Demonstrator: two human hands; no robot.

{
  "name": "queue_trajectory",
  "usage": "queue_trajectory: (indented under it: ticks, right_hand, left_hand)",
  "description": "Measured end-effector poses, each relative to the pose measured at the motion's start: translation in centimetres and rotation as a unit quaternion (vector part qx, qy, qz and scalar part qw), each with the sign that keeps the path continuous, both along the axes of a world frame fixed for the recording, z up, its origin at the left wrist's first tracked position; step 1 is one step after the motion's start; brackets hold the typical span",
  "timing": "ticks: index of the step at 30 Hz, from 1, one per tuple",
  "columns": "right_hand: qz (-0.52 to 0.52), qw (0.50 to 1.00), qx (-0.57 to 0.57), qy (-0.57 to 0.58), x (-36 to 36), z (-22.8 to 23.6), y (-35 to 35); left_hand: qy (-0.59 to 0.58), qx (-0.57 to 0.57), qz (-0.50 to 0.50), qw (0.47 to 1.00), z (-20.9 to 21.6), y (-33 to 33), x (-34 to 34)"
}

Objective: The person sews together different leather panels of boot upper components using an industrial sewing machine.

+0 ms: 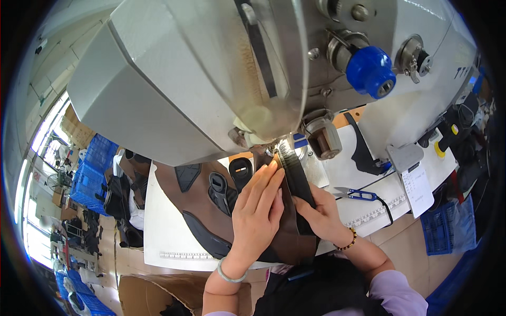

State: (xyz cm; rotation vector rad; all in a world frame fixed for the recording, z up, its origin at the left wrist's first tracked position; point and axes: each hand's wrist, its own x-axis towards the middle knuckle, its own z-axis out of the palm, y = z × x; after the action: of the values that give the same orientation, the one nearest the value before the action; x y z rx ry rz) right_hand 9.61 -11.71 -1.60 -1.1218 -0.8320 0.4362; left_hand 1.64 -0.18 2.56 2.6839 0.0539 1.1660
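"Each grip?"
"Left grip (259, 208) flat, fingers straight, on the brown panel (203, 203); right grip (321, 216) touching the black strip (298, 181), closure unclear."
"The strip?"
"Over the counter (162, 234), long axis pointing away from the body, toward the sewing machine (174, 105)."

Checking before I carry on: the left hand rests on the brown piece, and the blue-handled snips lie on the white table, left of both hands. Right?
Not quite: the head view shows the blue-handled snips on the white table, right of both the left hand and the right hand. The rest holds.
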Motion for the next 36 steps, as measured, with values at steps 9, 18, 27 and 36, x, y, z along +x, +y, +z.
queue_trajectory:
  ticks: [9,18,27,36]
  right_hand:
    - [-0.002,0.995,0.043,0.092,-0.9,0.4,0.6]
    - [-0.024,0.992,0.004,0.122,-0.7,-0.4,0.4]
    - [-0.009,0.99,0.022,0.141,-0.4,0.0,0.8]
    - [-0.018,0.996,0.01,0.082,-0.4,0.4,1.2]
  left_hand:
    - [0.01,0.036,0.005,0.999,0.2,0.1,-0.1]
    - [0.001,0.027,0.007,1.0,-0.2,-0.3,-0.3]
    - [0.016,0.034,0.02,0.999,0.1,-0.2,0.0]
    - [-0.021,-0.023,-0.002,1.0,0.0,0.7,0.0]
